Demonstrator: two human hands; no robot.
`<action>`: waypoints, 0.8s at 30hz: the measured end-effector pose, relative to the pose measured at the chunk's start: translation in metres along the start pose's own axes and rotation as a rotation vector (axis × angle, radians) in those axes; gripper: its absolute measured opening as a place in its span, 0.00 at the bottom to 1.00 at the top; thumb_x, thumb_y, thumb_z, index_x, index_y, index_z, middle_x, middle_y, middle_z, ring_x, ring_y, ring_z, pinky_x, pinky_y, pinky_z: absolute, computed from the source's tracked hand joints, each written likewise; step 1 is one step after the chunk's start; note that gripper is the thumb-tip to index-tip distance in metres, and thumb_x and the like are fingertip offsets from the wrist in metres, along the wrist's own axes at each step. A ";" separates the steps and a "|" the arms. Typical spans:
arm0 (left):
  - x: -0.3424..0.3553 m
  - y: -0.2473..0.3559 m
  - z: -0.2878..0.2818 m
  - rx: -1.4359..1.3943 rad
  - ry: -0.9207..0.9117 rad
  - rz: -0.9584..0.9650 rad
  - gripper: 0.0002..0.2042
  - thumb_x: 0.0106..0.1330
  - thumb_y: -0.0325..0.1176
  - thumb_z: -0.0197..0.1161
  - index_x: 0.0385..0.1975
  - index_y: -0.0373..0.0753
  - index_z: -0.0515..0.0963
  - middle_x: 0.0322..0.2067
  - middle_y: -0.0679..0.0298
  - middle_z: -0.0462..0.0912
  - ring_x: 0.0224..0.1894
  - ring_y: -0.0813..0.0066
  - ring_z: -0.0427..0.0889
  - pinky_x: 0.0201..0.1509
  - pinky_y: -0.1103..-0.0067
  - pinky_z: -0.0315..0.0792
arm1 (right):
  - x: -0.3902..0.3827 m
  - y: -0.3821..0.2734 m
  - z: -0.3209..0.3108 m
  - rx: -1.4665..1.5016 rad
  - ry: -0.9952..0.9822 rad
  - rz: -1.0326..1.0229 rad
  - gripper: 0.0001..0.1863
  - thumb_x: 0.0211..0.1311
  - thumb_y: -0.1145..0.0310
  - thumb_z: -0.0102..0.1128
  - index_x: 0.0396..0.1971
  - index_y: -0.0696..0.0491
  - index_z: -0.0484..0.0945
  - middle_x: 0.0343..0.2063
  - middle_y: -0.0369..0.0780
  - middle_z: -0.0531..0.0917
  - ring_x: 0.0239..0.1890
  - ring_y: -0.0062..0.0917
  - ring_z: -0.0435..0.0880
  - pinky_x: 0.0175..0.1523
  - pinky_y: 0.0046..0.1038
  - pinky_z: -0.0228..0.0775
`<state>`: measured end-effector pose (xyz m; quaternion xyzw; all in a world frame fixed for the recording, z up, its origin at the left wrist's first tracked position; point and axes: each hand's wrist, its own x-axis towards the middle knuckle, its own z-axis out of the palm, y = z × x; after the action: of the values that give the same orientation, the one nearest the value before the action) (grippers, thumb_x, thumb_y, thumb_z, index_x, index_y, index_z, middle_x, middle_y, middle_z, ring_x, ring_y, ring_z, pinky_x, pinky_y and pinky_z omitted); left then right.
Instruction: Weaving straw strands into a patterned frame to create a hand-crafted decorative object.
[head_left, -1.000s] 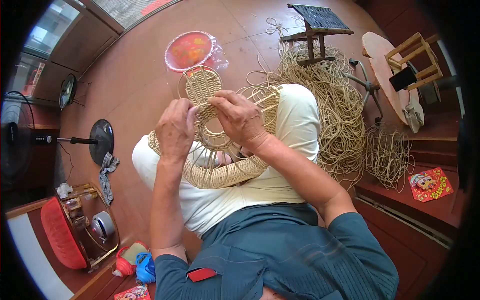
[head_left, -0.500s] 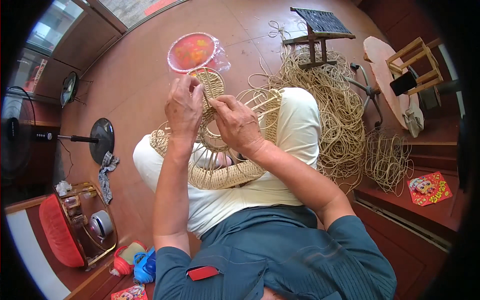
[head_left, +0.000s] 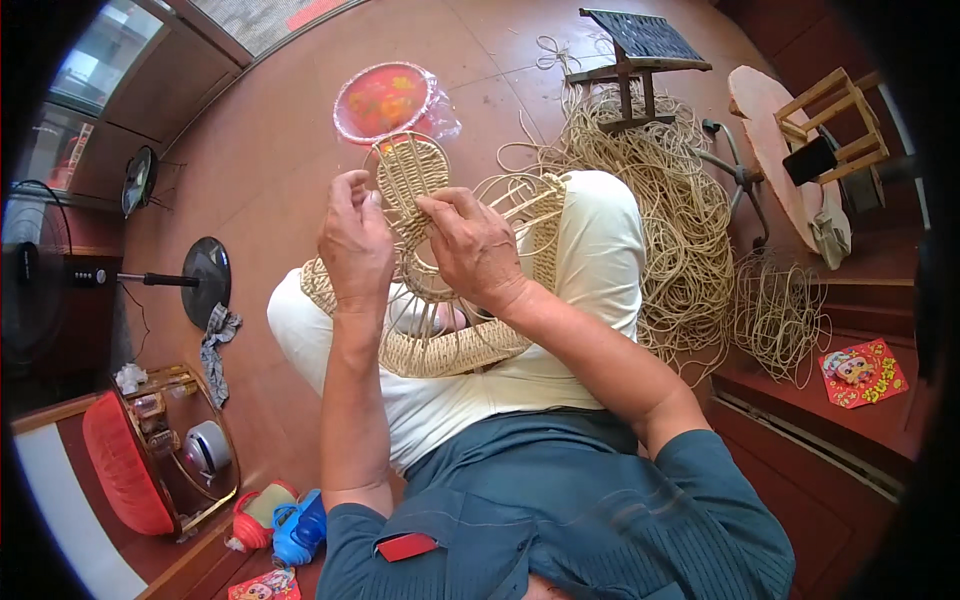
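Across my lap lies a half-woven straw-coloured cord piece (head_left: 455, 352), with thin bare rods running through its curved band. A rounded panel (head_left: 412, 172) of the same weave, set in a thin rim, rises from it toward the far side. My right hand (head_left: 473, 248) is closed on this panel's right edge, thumb and fingers pinched at the weave. Just off the panel's left side is my left hand (head_left: 357, 245), its fingers curled together. Whether a strand sits between them is too small to make out.
A large heap of loose cord (head_left: 680, 240) lies right of my knee, by a folding stool (head_left: 645, 60). Ahead stands a red basin (head_left: 385, 103) with plastic film. To the left are a fan base (head_left: 206, 280) and a red-cushioned rack (head_left: 125, 465); a wooden slab table (head_left: 765, 150) stands right.
My left hand has drawn back from the panel, a little left and nearer to me. The right hand keeps its grip in nearly the same place.
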<state>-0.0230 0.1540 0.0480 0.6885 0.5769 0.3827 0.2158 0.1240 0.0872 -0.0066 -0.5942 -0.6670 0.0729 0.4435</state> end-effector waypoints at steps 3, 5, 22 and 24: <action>-0.008 0.002 -0.009 0.016 -0.130 -0.069 0.20 0.77 0.30 0.57 0.67 0.36 0.74 0.40 0.48 0.91 0.44 0.50 0.92 0.50 0.59 0.82 | 0.001 -0.001 0.001 0.014 0.015 -0.012 0.21 0.66 0.74 0.65 0.60 0.51 0.82 0.52 0.41 0.84 0.48 0.39 0.88 0.51 0.39 0.82; -0.014 0.005 -0.008 0.135 -0.206 -0.020 0.27 0.79 0.31 0.51 0.77 0.35 0.64 0.39 0.47 0.91 0.42 0.48 0.92 0.48 0.57 0.82 | 0.001 -0.002 0.001 0.024 0.005 0.012 0.21 0.67 0.74 0.65 0.59 0.52 0.82 0.51 0.42 0.84 0.47 0.41 0.88 0.51 0.40 0.82; -0.004 -0.005 0.036 -0.104 -0.028 -0.065 0.25 0.77 0.29 0.60 0.73 0.33 0.69 0.41 0.50 0.83 0.40 0.53 0.88 0.46 0.62 0.83 | 0.003 -0.002 -0.002 0.043 -0.026 0.027 0.21 0.67 0.73 0.65 0.60 0.50 0.79 0.49 0.45 0.84 0.46 0.45 0.88 0.50 0.43 0.80; -0.003 -0.008 0.037 0.043 -0.025 0.063 0.18 0.79 0.30 0.60 0.65 0.35 0.74 0.43 0.49 0.82 0.45 0.47 0.87 0.47 0.61 0.81 | 0.003 -0.002 -0.002 0.057 -0.025 0.037 0.21 0.67 0.73 0.65 0.60 0.50 0.79 0.49 0.44 0.84 0.46 0.45 0.87 0.51 0.43 0.80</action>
<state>0.0006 0.1586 0.0188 0.7154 0.5606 0.3682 0.1959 0.1248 0.0883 -0.0026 -0.5928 -0.6589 0.1074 0.4505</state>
